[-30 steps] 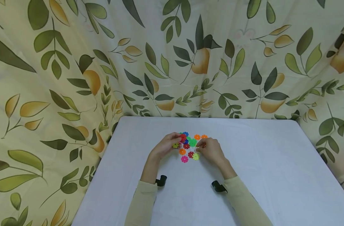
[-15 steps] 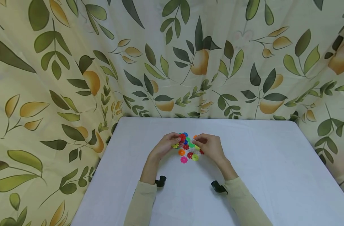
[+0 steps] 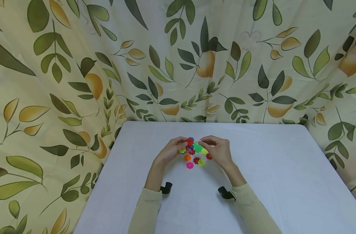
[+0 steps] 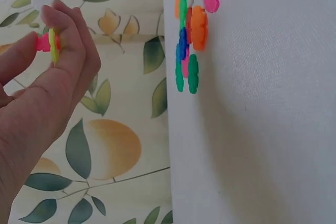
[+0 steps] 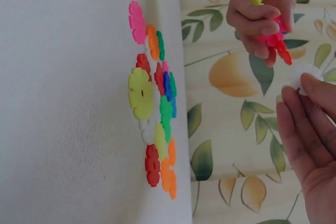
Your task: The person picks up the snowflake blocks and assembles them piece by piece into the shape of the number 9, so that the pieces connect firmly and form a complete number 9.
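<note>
My left hand pinches a small joined group of flower-shaped plastic discs, with a red disc facing up and a yellow disc and a pink one behind it. Between thumb and fingertips, my right hand holds a white flower disc. Both hands are raised over the table, and the white disc is close to the red disc's edge in the right wrist view. Beneath them lie loose discs, among them a green one, an orange one and a pink one.
The scattered discs sit on a white-covered table, several overlapping. A yellow disc and a dark red one lie near the right hand's side. Behind the table's far edge hangs a leaf-and-fruit patterned curtain.
From the discs at the right of the pile, my right hand has risen and moved left and away from the body, now showing a white disc. My left hand has stayed nearly still.
</note>
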### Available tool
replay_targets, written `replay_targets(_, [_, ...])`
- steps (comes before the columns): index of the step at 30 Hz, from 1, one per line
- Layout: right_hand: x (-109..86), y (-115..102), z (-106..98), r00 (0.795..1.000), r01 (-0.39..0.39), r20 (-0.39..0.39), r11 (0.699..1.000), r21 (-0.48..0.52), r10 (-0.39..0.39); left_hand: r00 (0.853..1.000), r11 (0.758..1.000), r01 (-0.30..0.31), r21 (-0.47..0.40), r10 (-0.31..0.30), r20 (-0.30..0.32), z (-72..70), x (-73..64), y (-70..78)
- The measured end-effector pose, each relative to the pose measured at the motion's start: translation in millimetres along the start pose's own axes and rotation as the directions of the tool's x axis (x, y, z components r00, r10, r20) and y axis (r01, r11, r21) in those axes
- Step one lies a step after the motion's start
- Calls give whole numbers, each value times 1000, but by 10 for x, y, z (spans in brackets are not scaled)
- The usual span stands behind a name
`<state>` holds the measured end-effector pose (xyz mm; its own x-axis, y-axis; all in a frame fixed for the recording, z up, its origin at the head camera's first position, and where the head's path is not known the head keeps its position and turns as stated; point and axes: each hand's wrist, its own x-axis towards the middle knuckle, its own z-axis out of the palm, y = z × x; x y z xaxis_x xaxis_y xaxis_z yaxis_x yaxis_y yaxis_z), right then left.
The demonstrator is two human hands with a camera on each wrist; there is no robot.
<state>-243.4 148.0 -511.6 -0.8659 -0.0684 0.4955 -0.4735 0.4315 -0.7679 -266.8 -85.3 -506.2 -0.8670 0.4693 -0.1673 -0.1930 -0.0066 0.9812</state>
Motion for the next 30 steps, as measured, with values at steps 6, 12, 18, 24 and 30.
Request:
replay_targets(6, [17, 12, -13, 1000, 19, 12, 1000, -17, -19, 1000, 1000, -22, -1, 22, 17, 12, -15, 14])
replay_targets(12, [15, 2, -37, 999, 33, 10, 999, -23, -32, 999, 999, -35, 12, 35, 23, 35, -21, 26])
replay_targets(18, [13, 7, -44, 1000, 25, 15, 999, -37, -25, 999, 999, -31, 15, 31, 21, 47, 1, 4])
replay_targets(24, [8, 5, -36, 999, 29, 24, 999, -40, -28, 999, 999, -34, 29, 34, 4, 59, 7, -14])
replay_targets(30, [7, 21, -11, 999, 37, 22, 998, -59, -36, 996, 995, -62, 82, 68, -64, 118, 22, -15])
